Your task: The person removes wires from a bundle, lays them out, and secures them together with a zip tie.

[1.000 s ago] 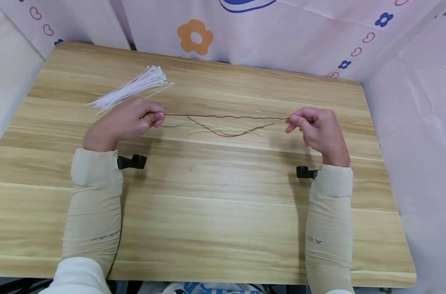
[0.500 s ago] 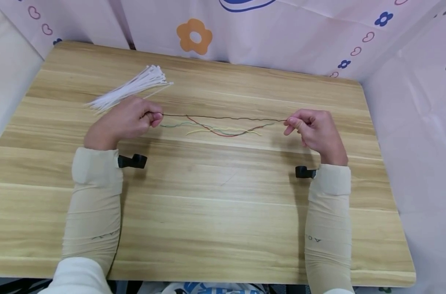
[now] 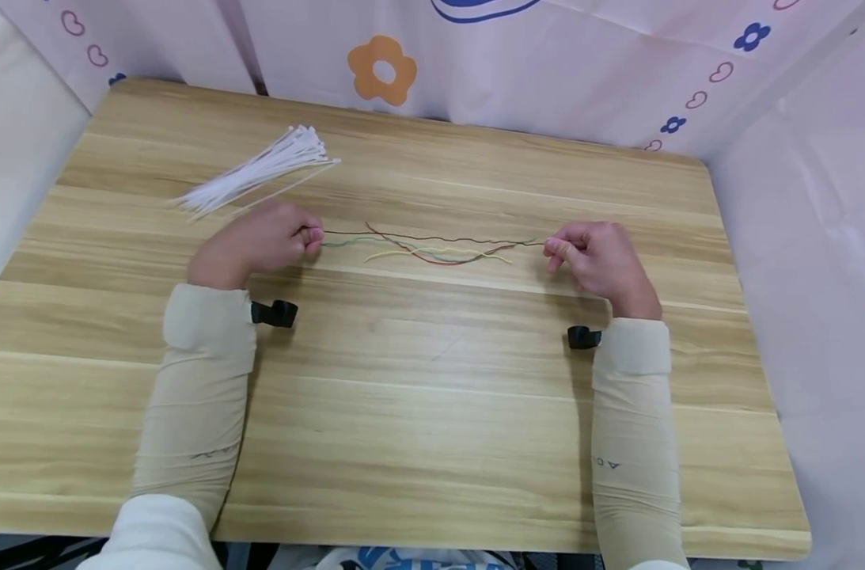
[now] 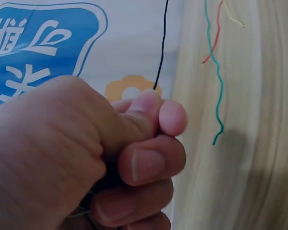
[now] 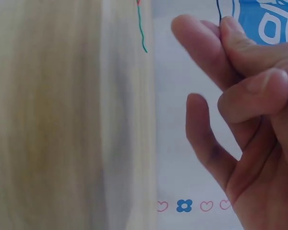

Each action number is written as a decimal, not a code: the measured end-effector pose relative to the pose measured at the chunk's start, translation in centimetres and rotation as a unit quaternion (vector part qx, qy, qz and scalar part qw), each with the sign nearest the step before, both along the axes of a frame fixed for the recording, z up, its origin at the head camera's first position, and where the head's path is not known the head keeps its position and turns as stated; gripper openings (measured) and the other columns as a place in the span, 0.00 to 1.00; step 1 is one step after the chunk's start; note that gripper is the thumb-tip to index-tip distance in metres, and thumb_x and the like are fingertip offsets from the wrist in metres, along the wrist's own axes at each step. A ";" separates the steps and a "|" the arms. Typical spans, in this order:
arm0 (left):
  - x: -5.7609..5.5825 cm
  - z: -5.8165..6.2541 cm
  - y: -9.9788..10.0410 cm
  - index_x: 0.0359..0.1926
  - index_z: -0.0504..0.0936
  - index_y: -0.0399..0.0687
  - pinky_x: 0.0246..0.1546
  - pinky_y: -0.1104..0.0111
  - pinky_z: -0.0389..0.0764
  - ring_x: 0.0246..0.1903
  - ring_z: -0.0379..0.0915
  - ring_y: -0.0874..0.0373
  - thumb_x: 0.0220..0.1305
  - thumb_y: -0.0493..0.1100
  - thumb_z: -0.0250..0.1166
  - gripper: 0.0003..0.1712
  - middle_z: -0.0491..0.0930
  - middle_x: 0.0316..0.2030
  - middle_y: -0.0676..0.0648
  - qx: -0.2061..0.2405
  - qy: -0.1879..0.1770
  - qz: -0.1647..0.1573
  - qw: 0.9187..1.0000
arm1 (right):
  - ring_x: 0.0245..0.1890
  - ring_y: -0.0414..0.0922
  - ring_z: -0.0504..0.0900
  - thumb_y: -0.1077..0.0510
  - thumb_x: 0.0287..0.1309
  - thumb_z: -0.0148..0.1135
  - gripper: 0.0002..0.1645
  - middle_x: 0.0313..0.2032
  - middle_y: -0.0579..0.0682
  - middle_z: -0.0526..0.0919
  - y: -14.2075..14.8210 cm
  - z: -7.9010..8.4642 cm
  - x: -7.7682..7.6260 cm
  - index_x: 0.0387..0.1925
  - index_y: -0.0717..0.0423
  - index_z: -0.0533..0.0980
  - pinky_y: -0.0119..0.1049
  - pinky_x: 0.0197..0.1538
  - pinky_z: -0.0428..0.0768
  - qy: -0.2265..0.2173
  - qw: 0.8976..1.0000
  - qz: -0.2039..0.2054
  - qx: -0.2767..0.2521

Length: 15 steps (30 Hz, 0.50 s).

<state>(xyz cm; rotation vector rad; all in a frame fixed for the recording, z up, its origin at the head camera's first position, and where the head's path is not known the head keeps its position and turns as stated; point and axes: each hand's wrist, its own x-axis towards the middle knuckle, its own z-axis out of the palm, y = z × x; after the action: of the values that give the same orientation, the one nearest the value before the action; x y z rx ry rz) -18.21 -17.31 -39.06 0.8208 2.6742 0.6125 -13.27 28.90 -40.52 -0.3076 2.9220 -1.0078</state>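
Note:
A thin black wire (image 4: 163, 45) is stretched between my two hands. My left hand (image 3: 264, 241) pinches one end between thumb and forefinger, its other fingers curled below. At the opposite end, my right hand (image 3: 603, 261) grips the wire between thumb and fingertips, with its lower fingers loosely bent. Beneath and just in front of the black wire, a red wire (image 3: 442, 264), a green wire (image 4: 220, 96) and a yellow wire (image 3: 385, 254) lie loosely crossed on the wooden table (image 3: 432, 443). The black wire overlaps them in the head view.
A bundle of white zip ties (image 3: 261, 170) lies on the table behind my left hand. One tie sticks out from the bundle. A printed cloth (image 3: 510, 79) with flowers and hearts hangs along the table's back edge.
Both hands have moved inward and slightly toward me, keeping hold of the black wire. It now lies lower in view, closer to the loose wires, and looks slightly slacker.

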 end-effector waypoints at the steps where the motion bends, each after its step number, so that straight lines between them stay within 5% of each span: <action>1: 0.0 0.0 0.1 0.22 0.72 0.49 0.31 0.66 0.63 0.25 0.62 0.57 0.59 0.26 0.47 0.16 0.67 0.21 0.52 -0.004 -0.007 0.002 1.000 | 0.11 0.39 0.68 0.54 0.74 0.64 0.13 0.28 0.52 0.90 -0.1 0.0 0.0 0.37 0.56 0.89 0.32 0.20 0.66 -0.007 1.000 -0.001 0.008; 9: -0.1 -0.5 0.7 0.21 0.65 0.50 0.32 0.62 0.63 0.26 0.61 0.55 0.67 0.34 0.46 0.16 0.62 0.21 0.50 -0.078 -0.056 0.036 0.995 | 0.18 0.45 0.83 0.44 0.74 0.63 0.20 0.27 0.49 0.89 -0.9 -0.2 -0.2 0.33 0.52 0.86 0.37 0.29 0.79 -0.097 0.994 -0.030 0.051; 15: 0.2 -0.7 1.1 0.22 0.70 0.49 0.30 0.61 0.67 0.25 0.65 0.53 0.80 0.47 0.49 0.24 0.66 0.22 0.49 -0.113 -0.091 0.072 0.987 | 0.20 0.44 0.86 0.41 0.71 0.67 0.22 0.24 0.49 0.87 -1.3 0.2 0.0 0.29 0.52 0.84 0.39 0.30 0.79 -0.127 0.988 -0.064 0.068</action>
<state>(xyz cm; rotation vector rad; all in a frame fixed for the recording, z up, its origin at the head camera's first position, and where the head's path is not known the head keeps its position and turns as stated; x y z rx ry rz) -18.06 -16.21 -39.72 0.4890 2.5889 0.3840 -13.27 27.64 -40.34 0.0130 2.7862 -0.7868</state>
